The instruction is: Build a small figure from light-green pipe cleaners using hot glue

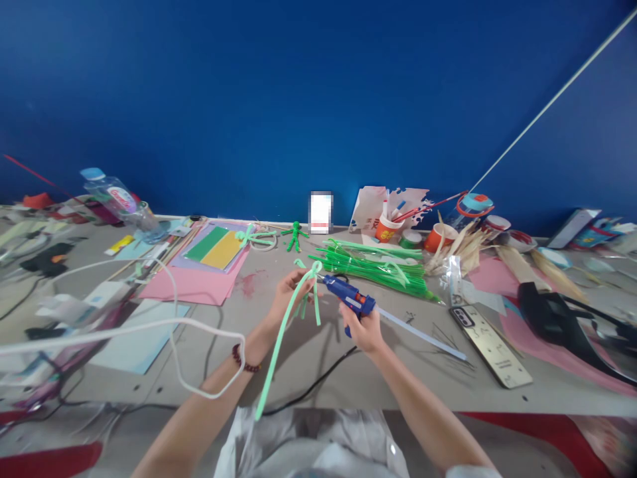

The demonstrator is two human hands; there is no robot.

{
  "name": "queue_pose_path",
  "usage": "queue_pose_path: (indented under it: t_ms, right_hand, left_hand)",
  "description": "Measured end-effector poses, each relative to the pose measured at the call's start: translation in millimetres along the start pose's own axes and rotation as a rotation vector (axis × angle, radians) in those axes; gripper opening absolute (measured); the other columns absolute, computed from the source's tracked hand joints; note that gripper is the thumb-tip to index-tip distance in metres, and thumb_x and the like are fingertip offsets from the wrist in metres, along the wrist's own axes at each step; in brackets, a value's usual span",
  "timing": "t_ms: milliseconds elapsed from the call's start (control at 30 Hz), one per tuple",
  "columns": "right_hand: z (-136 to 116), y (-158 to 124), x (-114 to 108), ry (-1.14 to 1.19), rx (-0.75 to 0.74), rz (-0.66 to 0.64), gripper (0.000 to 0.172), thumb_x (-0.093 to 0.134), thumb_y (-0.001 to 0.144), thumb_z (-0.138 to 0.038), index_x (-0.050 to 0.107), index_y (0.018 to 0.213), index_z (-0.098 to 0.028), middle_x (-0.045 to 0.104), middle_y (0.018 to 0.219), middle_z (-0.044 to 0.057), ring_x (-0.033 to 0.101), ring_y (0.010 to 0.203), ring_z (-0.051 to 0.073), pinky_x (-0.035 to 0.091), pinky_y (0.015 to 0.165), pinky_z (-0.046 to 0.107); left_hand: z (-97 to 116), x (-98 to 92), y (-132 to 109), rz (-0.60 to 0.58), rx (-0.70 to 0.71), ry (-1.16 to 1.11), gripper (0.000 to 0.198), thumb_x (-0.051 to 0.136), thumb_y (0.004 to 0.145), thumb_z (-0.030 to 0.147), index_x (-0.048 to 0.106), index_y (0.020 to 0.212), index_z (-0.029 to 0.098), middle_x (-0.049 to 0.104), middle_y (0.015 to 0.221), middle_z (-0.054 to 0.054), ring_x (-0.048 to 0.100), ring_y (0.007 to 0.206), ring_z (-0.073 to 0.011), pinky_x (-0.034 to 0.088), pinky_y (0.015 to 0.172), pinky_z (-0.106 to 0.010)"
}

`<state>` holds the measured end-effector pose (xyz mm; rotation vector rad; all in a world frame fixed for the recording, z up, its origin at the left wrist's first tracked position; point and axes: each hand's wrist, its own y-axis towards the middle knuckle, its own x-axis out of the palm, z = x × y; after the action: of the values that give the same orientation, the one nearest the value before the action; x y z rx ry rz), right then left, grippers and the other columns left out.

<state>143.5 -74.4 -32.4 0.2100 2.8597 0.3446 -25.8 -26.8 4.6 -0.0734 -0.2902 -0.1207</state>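
Observation:
Near the middle of the table, my left hand (292,292) is closed on a light green pipe cleaner figure (284,325), whose one long strand hangs down toward me. My right hand (365,325) grips a blue hot glue gun (351,297) by its handle. Its nozzle points left and meets or almost meets the top of the pipe cleaner figure; whether they touch I cannot tell. A long whitish glue stick (423,334) juts from the gun's back end. Behind the hands stands a small green pipe cleaner figure (295,236).
A bundle of green pipe cleaners (378,269) lies behind the glue gun. To the right is a phone (490,345). Pink paper (199,285) and a plastic bottle (122,199) are at left. A white cable (209,323) loops across my left forearm. A red cup (387,230) holds pens.

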Motion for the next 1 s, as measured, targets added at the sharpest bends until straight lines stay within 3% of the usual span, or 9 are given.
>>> queue_pose_path:
  t_ms: [133, 333, 667, 1000]
  right_hand:
    - [-0.1, -1.1, 0.2, 0.040, 0.026, -0.012, 0.030, 0.057, 0.079, -0.042, 0.065, 0.070, -0.015, 0.050, 0.045, -0.001, 0.047, 0.042, 0.011, 0.041, 0.042, 0.024]
    - [-4.0, 0.5, 0.2, 0.119, 0.048, -0.054, 0.033, 0.055, 0.080, -0.044, 0.069, 0.083, -0.013, 0.061, 0.058, 0.004, 0.052, 0.045, 0.012, 0.045, 0.044, 0.024]
    - [1.5, 0.1, 0.2, 0.018, 0.016, -0.029, 0.034, 0.055, 0.081, -0.040, 0.063, 0.061, -0.015, 0.062, 0.054, 0.005, 0.054, 0.047, 0.013, 0.044, 0.045, 0.023]
    - [1.7, -0.2, -0.3, 0.020, 0.010, -0.018, 0.031, 0.055, 0.081, -0.038, 0.062, 0.062, -0.015, 0.056, 0.047, 0.002, 0.053, 0.044, 0.013, 0.044, 0.045, 0.024]
  left_hand:
    - [1.9, 0.3, -1.1, 0.035, -0.018, -0.029, 0.035, 0.076, 0.062, 0.037, 0.060, 0.084, 0.016, 0.061, 0.060, 0.001, 0.063, 0.054, -0.0142, 0.045, 0.046, -0.021]
    - [-0.6, -0.3, -0.4, 0.025, -0.042, -0.055, 0.035, 0.076, 0.062, 0.036, 0.060, 0.084, 0.016, 0.060, 0.060, 0.001, 0.063, 0.055, -0.0138, 0.044, 0.046, -0.020]
    - [1.0, 0.6, -3.0, -0.018, 0.001, -0.001, 0.032, 0.073, 0.065, 0.038, 0.061, 0.084, 0.015, 0.060, 0.062, 0.000, 0.063, 0.057, -0.0143, 0.045, 0.049, -0.021]
    - [-1.6, -0.2, -1.9, -0.032, 0.000, -0.017, 0.032, 0.074, 0.065, 0.037, 0.061, 0.085, 0.015, 0.060, 0.062, 0.001, 0.062, 0.055, -0.0132, 0.046, 0.048, -0.021]
